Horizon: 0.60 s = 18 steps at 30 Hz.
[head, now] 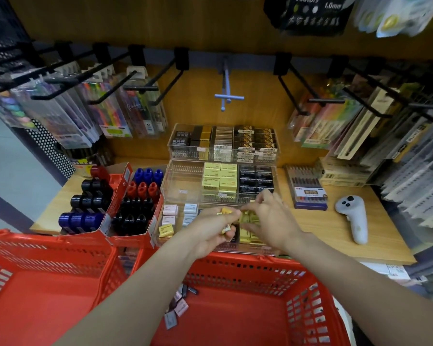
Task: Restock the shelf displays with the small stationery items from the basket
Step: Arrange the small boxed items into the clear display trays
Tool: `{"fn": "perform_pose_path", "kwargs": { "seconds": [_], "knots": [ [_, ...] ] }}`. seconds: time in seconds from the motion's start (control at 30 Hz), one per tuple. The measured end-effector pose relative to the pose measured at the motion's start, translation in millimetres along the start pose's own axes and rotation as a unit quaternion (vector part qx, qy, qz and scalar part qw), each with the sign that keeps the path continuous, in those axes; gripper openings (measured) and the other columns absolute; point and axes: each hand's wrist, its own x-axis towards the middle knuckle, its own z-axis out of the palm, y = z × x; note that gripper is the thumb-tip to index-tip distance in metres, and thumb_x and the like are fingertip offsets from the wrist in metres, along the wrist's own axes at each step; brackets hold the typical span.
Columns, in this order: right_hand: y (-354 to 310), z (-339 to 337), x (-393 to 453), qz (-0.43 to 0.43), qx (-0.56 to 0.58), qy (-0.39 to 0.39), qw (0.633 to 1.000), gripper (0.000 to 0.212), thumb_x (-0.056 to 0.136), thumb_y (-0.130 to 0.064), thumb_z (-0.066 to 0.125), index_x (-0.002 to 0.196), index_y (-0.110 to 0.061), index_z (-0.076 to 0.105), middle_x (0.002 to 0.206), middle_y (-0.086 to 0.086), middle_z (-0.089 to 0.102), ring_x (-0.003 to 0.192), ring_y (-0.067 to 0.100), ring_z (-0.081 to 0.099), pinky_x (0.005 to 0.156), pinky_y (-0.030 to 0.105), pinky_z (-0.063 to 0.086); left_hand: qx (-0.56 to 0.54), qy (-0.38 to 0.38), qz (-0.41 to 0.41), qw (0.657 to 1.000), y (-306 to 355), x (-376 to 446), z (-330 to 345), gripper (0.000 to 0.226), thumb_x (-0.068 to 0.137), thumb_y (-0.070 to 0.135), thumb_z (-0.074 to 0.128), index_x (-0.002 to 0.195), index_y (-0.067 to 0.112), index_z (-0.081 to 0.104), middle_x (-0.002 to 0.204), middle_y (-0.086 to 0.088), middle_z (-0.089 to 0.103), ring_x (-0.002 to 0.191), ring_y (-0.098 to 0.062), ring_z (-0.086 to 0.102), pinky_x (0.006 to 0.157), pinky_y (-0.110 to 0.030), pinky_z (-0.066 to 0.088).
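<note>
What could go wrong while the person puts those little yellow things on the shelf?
1. The left hand holds several small yellow packets at once; one could slip out and drop into the red plastic basket below.
2. The right hand works close over the yellow packets already lined up in the clear plastic display tray; a nudge might knock them crooked.

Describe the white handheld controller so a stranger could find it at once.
Start at the wooden shelf below the hanging pen packs. At its right side, right of the boxed pen set, lies the white controller: the only loose curved gadget, with dark buttons on its rounded head.
</note>
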Motion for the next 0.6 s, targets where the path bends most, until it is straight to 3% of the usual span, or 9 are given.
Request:
{"fn": "perform_pose_path", "kwargs": {
  "seconds": [0.13,0.27,0.37,0.47,0.53,0.6],
  "knots": [
    [0.2,1.6,2.3,-0.01,0.011,0.036,0.999,0.038,0.096,-0.045,0.055,0.132,-0.033,0.057,0.107,-0.003,0.036,0.111,0.019,0.038,0.099,0.035,0.035,-0.03,-0.002,-0.004,1.0,-4.0,2.5,-6.2,0.01,0.09,0.012,0.069,0.1,0.01,0.067,0.091,-0.006,0.064,0.058,-0.009,0.051,0.048,-0.016,0.044],
    [-3.8,1.6,3.5,-0.034,-0.016,0.046,0.998,0.033,0.099,-0.046,0.046,0.127,-0.038,0.061,0.103,-0.003,0.035,0.107,0.019,0.037,0.094,0.038,0.037,-0.008,-0.019,-0.015,1.0,-6.3,-1.7,-8.3,0.021,0.091,0.013,0.07,0.111,0.009,0.067,0.104,-0.006,0.061,0.062,-0.01,0.052,0.05,-0.016,0.044],
    [-1.8,2.0,1.4,-0.038,-0.003,0.055,0.998,0.032,0.1,-0.041,0.047,0.127,-0.032,0.062,0.103,-0.003,0.038,0.106,0.018,0.04,0.096,0.037,0.037,-0.039,0.012,0.001,0.999,-5.8,-1.5,-7.0,0.014,0.092,0.011,0.066,0.106,0.008,0.064,0.1,-0.009,0.061,0.061,-0.01,0.051,0.048,-0.017,0.043],
    [1.5,-3.5,-0.8,-0.053,0.126,0.099,0.986,0.028,0.098,-0.03,0.055,0.125,-0.025,0.064,0.103,-0.007,0.048,0.092,0.006,0.051,0.088,0.025,0.043,-0.051,0.027,0.012,0.998,2.5,-2.8,-5.5,0.017,0.091,0.013,0.067,0.107,0.008,0.062,0.092,-0.009,0.058,0.067,-0.012,0.05,0.051,-0.019,0.044],
    [-0.1,-10.0,-2.1,-0.054,0.236,0.081,0.967,0.03,0.095,-0.028,0.061,0.125,-0.027,0.064,0.103,-0.012,0.053,0.083,-0.001,0.057,0.078,0.014,0.046,-0.068,0.011,0.003,0.998,9.4,-6.8,-1.9,0.022,0.095,0.016,0.063,0.113,0.005,0.06,0.089,-0.009,0.054,0.067,-0.015,0.049,0.05,-0.022,0.043],
    [-3.7,-16.9,-3.9,-0.04,0.332,0.04,0.942,0.036,0.092,-0.029,0.067,0.127,-0.028,0.062,0.107,-0.014,0.058,0.088,0.0,0.062,0.081,0.02,0.054,-0.095,-0.01,-0.01,0.995,14.4,-14.0,2.4,0.026,0.101,0.018,0.048,0.119,0.002,0.057,0.089,-0.013,0.054,0.066,-0.018,0.049,0.05,-0.026,0.042]
  ]
}}
